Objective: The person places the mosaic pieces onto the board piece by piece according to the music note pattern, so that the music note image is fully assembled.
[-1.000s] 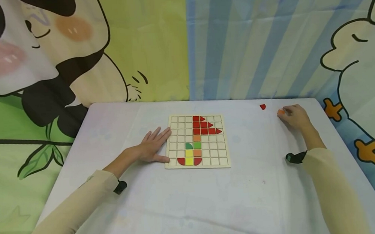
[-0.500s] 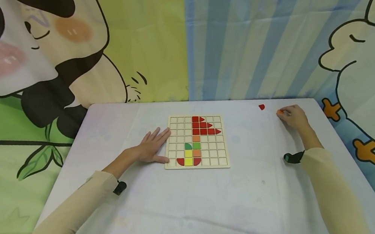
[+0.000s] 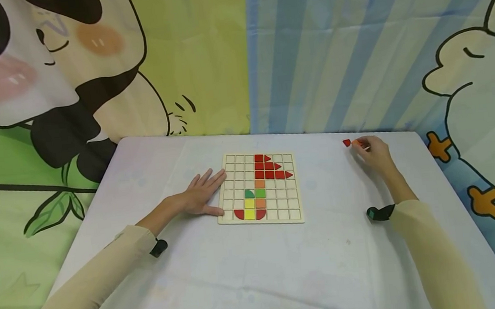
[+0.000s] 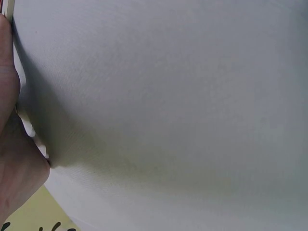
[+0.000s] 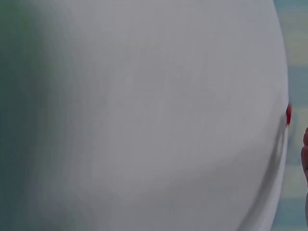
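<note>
My left hand lies with spread fingers against the left edge of a wooden grid board. Red, orange, yellow and green pieces fill some of the board's squares, with a stepped block of red pieces at the top. Far to the right, my right hand pinches a small orange piece between thumb and fingertips. Just left of it a loose red piece lies on the table; the right wrist view also catches this red piece at its edge.
The white table ends at a back edge against a hanging cloth printed with cartoon animals and stripes. Dark straps with small cameras sit at both wrists.
My right hand has moved left with the orange piece, from beyond the red piece to right beside it. The left hand and the board have stayed in place.
</note>
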`<action>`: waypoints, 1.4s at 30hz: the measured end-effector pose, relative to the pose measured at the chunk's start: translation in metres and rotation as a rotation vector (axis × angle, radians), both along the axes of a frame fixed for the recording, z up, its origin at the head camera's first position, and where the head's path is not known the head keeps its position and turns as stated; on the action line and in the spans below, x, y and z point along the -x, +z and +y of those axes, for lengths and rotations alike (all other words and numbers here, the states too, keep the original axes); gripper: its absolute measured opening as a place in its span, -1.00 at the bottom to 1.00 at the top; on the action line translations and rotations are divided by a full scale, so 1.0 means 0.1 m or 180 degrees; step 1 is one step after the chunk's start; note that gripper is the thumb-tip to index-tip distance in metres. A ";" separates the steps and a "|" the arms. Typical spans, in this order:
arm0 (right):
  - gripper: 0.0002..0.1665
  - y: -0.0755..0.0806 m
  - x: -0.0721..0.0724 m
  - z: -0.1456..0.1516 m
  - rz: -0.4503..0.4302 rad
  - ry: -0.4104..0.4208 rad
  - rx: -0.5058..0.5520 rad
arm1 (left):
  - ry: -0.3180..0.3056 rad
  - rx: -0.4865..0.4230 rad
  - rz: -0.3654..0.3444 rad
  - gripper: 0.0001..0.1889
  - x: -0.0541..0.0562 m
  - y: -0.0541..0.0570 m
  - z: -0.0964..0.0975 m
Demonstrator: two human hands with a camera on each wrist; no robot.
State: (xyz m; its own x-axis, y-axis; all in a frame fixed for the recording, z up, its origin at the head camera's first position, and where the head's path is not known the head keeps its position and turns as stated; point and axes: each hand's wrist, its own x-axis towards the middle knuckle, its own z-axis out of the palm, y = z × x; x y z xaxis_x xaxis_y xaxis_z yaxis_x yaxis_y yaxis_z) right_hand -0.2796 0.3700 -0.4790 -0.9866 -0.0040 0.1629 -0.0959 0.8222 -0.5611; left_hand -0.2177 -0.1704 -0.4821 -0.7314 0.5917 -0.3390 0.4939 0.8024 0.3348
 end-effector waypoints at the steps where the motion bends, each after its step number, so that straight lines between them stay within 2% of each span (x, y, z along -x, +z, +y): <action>1: -0.49 0.02 0.02 -0.07 0.0142 0.0097 0.0004 | 0.0001 0.0016 0.0001 0.18 0.00 0.00 0.00; 4: -0.59 0.10 0.06 -0.28 0.0527 0.0358 0.0008 | 0.0009 0.0003 0.0005 0.18 0.00 0.00 0.00; 6: -0.63 0.16 0.07 -0.42 0.0689 0.0515 -0.0006 | 0.0014 -0.0007 0.0004 0.19 0.00 0.00 -0.01; 10: -0.66 0.24 0.05 -0.65 0.0734 0.0691 0.0051 | 0.0011 -0.0017 -0.0010 0.19 -0.01 0.01 -0.02; 14: -0.68 0.30 -0.04 -0.97 0.0749 0.0942 0.0135 | 0.0002 -0.0055 0.0016 0.19 -0.02 0.00 -0.03; 17: -0.73 0.36 -0.17 -1.34 0.0693 0.1296 0.0114 | -0.0021 -0.0106 0.0024 0.18 -0.04 -0.01 -0.02; 21: -0.75 0.46 -0.43 -1.87 0.0385 0.1883 0.0028 | -0.0059 -0.0125 -0.0013 0.18 -0.07 -0.02 0.01; 24: -0.72 0.51 -0.62 -2.23 0.0135 0.2241 -0.0167 | -0.0066 -0.0087 -0.0027 0.18 -0.08 -0.03 0.01; 29: -0.71 0.45 -0.78 -2.64 -0.0111 0.2656 -0.0549 | -0.0061 -0.0099 0.0001 0.16 -0.07 -0.02 0.01; 35: -0.65 0.30 -0.81 -2.90 -0.0248 0.2777 -0.0805 | -0.0075 -0.0104 0.0018 0.16 -0.05 0.00 0.00; 42: -0.64 0.25 -0.84 -3.05 -0.0296 0.2571 -0.1050 | -0.0072 -0.0055 0.0032 0.17 -0.02 0.03 -0.01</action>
State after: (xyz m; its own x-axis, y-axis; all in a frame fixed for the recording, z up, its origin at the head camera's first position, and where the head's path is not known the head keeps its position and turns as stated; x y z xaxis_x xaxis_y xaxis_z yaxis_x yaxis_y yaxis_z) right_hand -0.1954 0.0652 -0.4540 -0.6711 -0.7396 -0.0509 -0.6844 0.6444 -0.3412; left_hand -0.2160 -0.1713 -0.4795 -0.7210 0.6139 -0.3214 0.5154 0.7851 0.3435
